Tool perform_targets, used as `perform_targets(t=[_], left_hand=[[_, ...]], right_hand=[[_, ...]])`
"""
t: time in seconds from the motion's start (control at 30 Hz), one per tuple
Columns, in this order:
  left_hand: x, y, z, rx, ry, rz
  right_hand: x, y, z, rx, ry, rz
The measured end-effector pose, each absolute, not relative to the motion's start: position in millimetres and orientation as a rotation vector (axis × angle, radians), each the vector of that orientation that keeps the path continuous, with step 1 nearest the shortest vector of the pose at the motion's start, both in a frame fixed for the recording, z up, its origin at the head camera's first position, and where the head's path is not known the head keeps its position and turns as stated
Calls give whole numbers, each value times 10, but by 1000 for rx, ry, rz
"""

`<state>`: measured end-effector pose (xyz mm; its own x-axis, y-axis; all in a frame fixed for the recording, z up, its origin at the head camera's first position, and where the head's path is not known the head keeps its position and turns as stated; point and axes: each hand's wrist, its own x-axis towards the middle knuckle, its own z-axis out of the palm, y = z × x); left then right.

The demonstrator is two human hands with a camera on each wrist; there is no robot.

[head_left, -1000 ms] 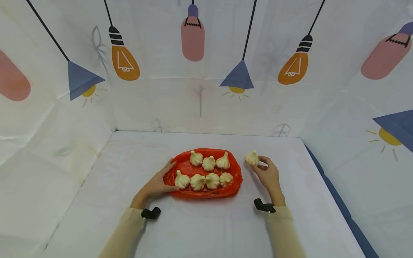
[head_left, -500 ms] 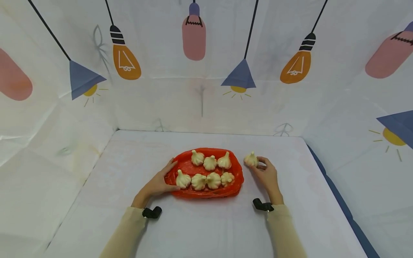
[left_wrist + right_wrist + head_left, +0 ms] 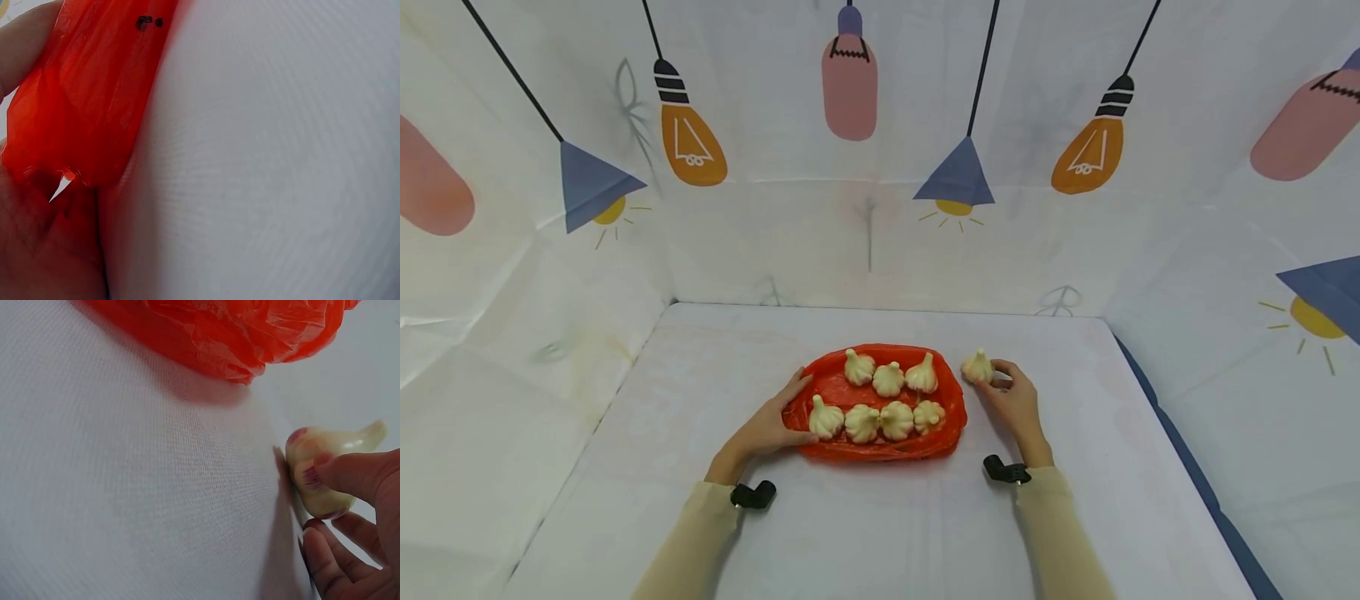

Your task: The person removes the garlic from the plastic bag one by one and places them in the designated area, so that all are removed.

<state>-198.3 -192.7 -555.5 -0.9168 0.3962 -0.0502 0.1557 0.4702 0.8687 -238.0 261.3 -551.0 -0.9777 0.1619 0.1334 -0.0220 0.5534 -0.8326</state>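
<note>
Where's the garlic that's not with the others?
In the head view, the lone garlic is just right of the red plastic, held in the person's right hand.

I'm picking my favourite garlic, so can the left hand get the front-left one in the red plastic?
Probably yes: the left hand is right beside that garlic, with nothing lying over it. But the hand holds the edge of the red plastic, so it may need to let go first.

Seven cream bulbous garlic heads [image 3: 861,424] lie in an oval red plastic-covered tray [image 3: 880,455] on the flat white counter [image 3: 880,533], four before three; right of the tray, another garlic head [image 3: 977,367]
</note>
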Motion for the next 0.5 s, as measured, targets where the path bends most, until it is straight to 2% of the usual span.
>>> perform_targets(t=[0.5], left_hand=[[-1970,-1915,-5542,429,2463,1410]], right_hand=[[-2446,2579,-5483,-138,-2674,1426]])
